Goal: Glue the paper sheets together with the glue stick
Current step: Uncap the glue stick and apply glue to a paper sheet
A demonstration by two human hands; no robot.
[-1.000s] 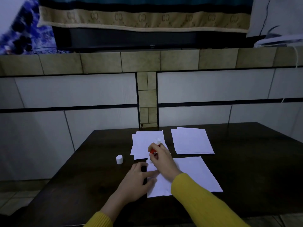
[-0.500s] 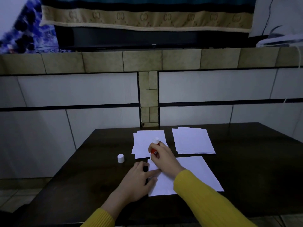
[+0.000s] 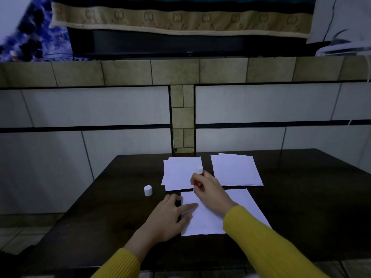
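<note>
A single white paper sheet (image 3: pixel 236 209) lies on the dark table (image 3: pixel 311 207) in front of me. My left hand (image 3: pixel 170 215) lies flat on its left edge, fingers spread and pressing it down. My right hand (image 3: pixel 208 189) grips a red and white glue stick (image 3: pixel 198 174), held tilted over the sheet's far left corner. The stick's white cap (image 3: pixel 148 190) stands on the table to the left. Behind the sheet lie two small paper stacks, the left stack (image 3: pixel 178 173) and the right stack (image 3: pixel 236 169).
The table's far edge meets a tiled wall (image 3: pixel 261 105). A ledge above carries a dark screen (image 3: pixel 190 45) draped with a patterned cloth (image 3: pixel 180 19). Bare dark tabletop lies on both sides of the papers.
The glue stick in my right hand has shifted slightly along the sheet's top left corner. My left hand stays pressed on the sheet.
</note>
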